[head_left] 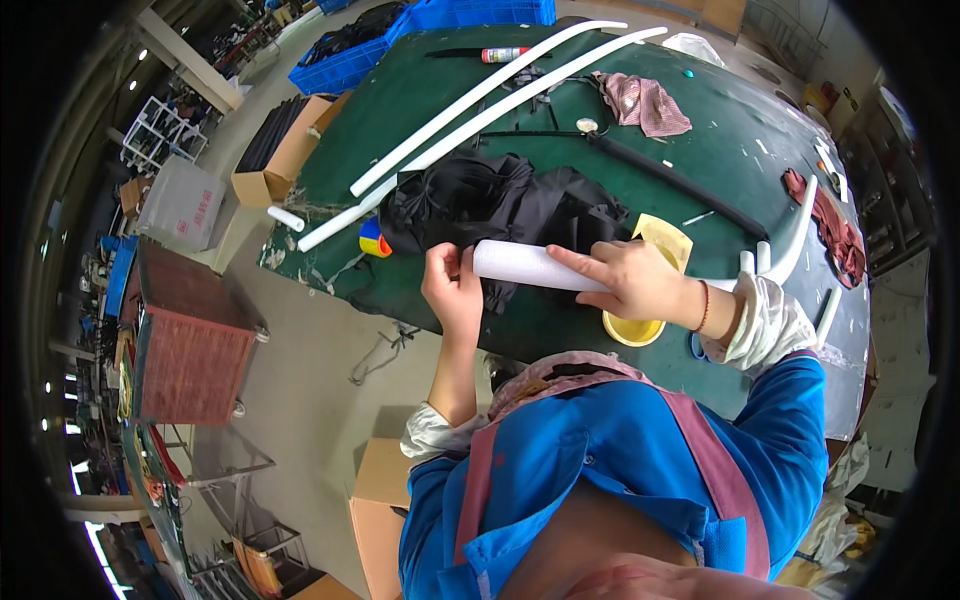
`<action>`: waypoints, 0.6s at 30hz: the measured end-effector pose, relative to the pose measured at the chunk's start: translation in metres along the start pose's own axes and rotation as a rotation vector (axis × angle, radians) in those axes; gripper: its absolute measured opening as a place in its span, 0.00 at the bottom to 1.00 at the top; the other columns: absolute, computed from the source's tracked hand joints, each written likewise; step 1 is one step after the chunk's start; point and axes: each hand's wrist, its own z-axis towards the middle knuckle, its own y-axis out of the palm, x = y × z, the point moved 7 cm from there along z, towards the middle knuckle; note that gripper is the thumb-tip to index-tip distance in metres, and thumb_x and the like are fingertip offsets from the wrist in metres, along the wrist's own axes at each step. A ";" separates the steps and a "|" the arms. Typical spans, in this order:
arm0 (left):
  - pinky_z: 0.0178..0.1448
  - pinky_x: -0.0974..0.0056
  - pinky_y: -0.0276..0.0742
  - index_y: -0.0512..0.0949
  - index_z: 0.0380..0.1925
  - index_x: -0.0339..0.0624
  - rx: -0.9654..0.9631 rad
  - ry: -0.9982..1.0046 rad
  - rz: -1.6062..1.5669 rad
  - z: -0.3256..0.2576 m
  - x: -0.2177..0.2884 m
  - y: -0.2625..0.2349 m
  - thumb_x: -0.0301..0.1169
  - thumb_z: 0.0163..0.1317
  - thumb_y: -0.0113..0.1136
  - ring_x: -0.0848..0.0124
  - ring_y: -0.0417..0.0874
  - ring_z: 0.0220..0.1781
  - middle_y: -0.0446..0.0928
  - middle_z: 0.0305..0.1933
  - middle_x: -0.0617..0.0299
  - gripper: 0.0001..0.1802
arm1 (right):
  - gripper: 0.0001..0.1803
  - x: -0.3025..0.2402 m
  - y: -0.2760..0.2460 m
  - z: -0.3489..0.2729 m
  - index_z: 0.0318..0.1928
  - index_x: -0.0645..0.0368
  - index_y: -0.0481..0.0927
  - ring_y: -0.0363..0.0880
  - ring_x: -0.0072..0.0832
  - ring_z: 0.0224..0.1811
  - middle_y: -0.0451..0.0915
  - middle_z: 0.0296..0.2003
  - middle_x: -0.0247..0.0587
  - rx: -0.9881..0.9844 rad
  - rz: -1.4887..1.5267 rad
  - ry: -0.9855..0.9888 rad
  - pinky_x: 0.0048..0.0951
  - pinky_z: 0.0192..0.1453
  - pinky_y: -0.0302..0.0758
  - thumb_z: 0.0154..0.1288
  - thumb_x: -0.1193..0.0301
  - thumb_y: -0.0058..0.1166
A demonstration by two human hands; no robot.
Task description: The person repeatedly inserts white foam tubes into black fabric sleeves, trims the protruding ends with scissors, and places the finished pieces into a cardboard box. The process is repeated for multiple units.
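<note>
left hand [454, 288] curled at white tube's [515, 264] end, grip unclear | right hand [632, 280] grips it, likely to steady | above worktop's [722, 152] near edge

Red print [203, 206] — grey carton [168, 218], unreadable label [499, 55] — can [518, 53]

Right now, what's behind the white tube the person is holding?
Crumpled black fabric shows beyond the white tube and peeks out below it, on the green table. What the tube and right hand cover can't be seen.
</note>
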 end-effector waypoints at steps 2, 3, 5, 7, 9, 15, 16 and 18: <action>0.32 0.66 0.73 0.72 0.34 0.35 0.029 0.074 0.095 -0.009 0.008 -0.001 0.21 0.55 0.62 0.67 0.75 0.25 0.74 0.28 0.57 0.09 | 0.46 -0.005 0.009 0.004 0.72 0.50 0.51 0.81 0.43 0.29 0.79 0.34 0.48 -0.128 0.086 0.046 0.35 0.33 0.77 0.58 0.56 0.60; 0.32 0.66 0.73 0.72 0.34 0.36 0.026 0.093 0.130 -0.010 0.004 -0.006 0.20 0.54 0.61 0.66 0.75 0.26 0.73 0.28 0.57 0.09 | 0.45 -0.009 0.014 0.010 0.72 0.50 0.50 0.81 0.43 0.29 0.79 0.34 0.48 -0.133 0.131 0.062 0.36 0.33 0.77 0.59 0.57 0.59; 0.32 0.65 0.72 0.71 0.35 0.36 0.021 0.129 0.200 -0.014 -0.003 -0.015 0.20 0.53 0.60 0.64 0.75 0.26 0.73 0.29 0.57 0.10 | 0.44 -0.017 0.026 0.021 0.72 0.50 0.48 0.81 0.44 0.29 0.80 0.35 0.49 -0.145 0.220 0.093 0.38 0.34 0.77 0.61 0.58 0.57; 0.34 0.61 0.73 0.71 0.34 0.37 -0.012 0.062 0.162 -0.019 -0.004 -0.014 0.21 0.52 0.60 0.60 0.76 0.29 0.73 0.30 0.56 0.10 | 0.44 -0.029 0.032 0.034 0.72 0.55 0.44 0.80 0.51 0.39 0.78 0.43 0.58 -0.213 0.422 0.107 0.38 0.44 0.76 0.64 0.58 0.54; 0.37 0.64 0.74 0.72 0.36 0.36 -0.025 0.212 0.179 -0.024 0.015 -0.008 0.23 0.51 0.64 0.64 0.79 0.32 0.75 0.31 0.57 0.12 | 0.45 -0.033 0.051 0.045 0.72 0.58 0.42 0.79 0.53 0.45 0.76 0.47 0.63 -0.106 0.665 0.011 0.38 0.49 0.75 0.65 0.57 0.53; 0.39 0.62 0.75 0.71 0.36 0.38 0.005 0.135 0.176 -0.027 0.015 -0.011 0.25 0.47 0.67 0.60 0.81 0.34 0.76 0.32 0.56 0.17 | 0.44 -0.046 0.066 0.069 0.71 0.63 0.48 0.78 0.30 0.45 0.75 0.49 0.52 -0.213 1.347 0.236 0.28 0.49 0.74 0.67 0.49 0.49; 0.39 0.62 0.75 0.71 0.36 0.38 0.017 0.136 0.175 -0.028 0.013 -0.011 0.25 0.48 0.67 0.60 0.81 0.34 0.76 0.31 0.56 0.17 | 0.42 -0.045 0.067 0.070 0.70 0.62 0.51 0.77 0.27 0.45 0.75 0.48 0.50 -0.178 1.381 0.269 0.26 0.49 0.74 0.68 0.50 0.49; 0.37 0.66 0.75 0.72 0.35 0.37 0.022 0.144 0.192 -0.028 0.007 -0.010 0.23 0.50 0.66 0.66 0.80 0.32 0.76 0.31 0.58 0.14 | 0.30 -0.042 0.061 0.070 0.65 0.61 0.64 0.77 0.25 0.44 0.77 0.48 0.44 0.040 1.409 0.272 0.26 0.50 0.74 0.69 0.57 0.50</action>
